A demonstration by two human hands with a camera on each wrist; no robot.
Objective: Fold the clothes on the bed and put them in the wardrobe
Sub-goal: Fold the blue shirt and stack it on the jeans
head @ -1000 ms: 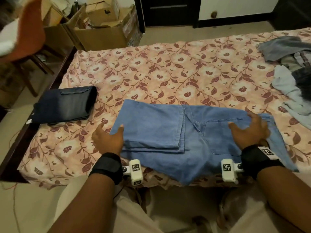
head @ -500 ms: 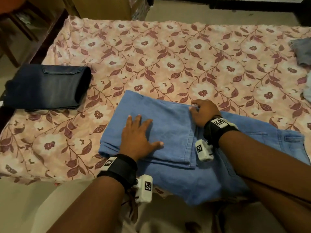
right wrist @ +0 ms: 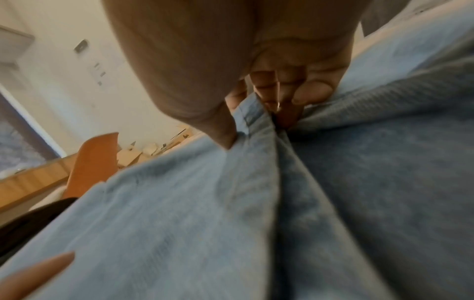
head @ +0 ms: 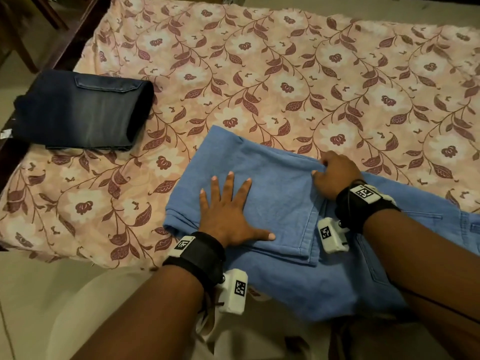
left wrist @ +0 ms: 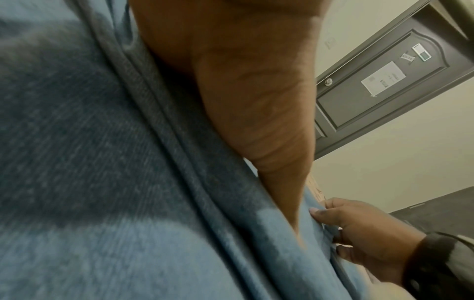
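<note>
Folding the light blue jeans at the near edge of the bed, I press my left hand flat, fingers spread, on the folded legs. My right hand pinches the hem corner. Next, I judge, comes another fold toward the waist.
</note>
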